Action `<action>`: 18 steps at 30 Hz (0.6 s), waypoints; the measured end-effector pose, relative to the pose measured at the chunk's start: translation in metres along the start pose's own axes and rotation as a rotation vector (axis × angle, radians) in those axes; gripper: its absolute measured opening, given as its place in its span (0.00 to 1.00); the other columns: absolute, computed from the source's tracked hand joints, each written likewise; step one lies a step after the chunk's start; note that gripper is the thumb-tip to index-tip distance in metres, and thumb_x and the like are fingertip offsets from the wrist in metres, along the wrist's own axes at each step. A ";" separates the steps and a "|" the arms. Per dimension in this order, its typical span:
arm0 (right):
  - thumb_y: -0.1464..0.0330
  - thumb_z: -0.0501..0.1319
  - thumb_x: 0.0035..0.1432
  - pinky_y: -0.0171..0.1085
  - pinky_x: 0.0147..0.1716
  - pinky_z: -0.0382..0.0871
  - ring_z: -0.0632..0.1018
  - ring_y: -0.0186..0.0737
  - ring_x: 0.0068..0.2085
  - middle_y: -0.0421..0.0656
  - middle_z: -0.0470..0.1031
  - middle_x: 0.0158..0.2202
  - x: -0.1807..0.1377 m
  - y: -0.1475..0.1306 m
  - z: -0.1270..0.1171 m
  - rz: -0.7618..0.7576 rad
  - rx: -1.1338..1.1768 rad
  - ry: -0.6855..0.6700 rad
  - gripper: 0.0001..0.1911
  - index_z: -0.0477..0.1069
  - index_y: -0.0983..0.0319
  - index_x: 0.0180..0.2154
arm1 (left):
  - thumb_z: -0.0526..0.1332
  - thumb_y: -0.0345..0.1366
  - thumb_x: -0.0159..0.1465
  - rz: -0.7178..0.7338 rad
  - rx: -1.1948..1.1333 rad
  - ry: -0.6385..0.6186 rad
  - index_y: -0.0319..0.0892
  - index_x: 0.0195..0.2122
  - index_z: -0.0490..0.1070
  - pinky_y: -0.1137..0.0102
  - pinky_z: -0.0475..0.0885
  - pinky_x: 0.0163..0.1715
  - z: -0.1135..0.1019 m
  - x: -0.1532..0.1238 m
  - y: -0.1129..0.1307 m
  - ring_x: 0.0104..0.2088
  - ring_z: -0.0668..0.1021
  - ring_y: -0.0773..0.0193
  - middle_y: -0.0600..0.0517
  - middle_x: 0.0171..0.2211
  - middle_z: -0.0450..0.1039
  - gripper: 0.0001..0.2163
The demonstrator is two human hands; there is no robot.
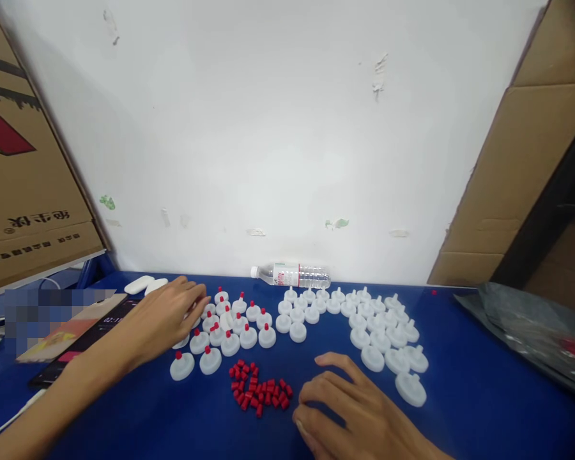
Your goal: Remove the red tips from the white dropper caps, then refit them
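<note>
My left hand (178, 313) reaches over the left edge of a group of white spouted caps (230, 345) with red tips on their spouts. Its fingers bend downward and close together, and what they hold is hidden; a white cap (181, 343) shows partly beneath it. My right hand (349, 409) hovers low at the front, fingers bent but apart, with nothing visible between them. Just left of it lies a loose pile of small red caps (253, 388). Behind and to its right stand several white spouted caps (374, 358) without red tips.
A clear plastic bottle (292, 275) lies along the white wall (287, 140). A phone (96, 338) and a white cable (16, 418) are at left. Cardboard (29, 166) stands left, more cardboard (522, 153) right. A grey plastic bag (527, 338) rests on the blue table (172, 421).
</note>
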State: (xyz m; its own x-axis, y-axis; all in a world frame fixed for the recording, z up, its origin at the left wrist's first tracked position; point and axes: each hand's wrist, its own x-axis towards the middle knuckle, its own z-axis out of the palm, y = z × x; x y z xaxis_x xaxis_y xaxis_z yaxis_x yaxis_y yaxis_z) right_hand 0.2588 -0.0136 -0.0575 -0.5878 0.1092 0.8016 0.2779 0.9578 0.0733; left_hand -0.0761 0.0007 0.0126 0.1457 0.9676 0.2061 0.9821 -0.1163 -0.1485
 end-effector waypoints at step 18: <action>0.78 0.56 0.67 0.36 0.53 0.71 0.71 0.28 0.24 0.35 0.74 0.27 0.003 -0.005 -0.003 -0.037 -0.010 0.035 0.13 0.72 0.62 0.30 | 0.49 0.21 0.68 0.390 -0.182 0.070 0.49 0.50 0.78 0.68 0.70 0.38 0.025 0.005 -0.006 0.44 0.76 0.56 0.47 0.47 0.77 0.22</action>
State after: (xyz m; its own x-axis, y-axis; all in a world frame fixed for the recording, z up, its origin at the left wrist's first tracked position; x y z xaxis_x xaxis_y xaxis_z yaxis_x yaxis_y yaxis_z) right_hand 0.2579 -0.0191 -0.0540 -0.5708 0.0639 0.8186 0.2639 0.9583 0.1092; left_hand -0.0840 0.0121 -0.0101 0.5116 0.8266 0.2347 0.8561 -0.5137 -0.0570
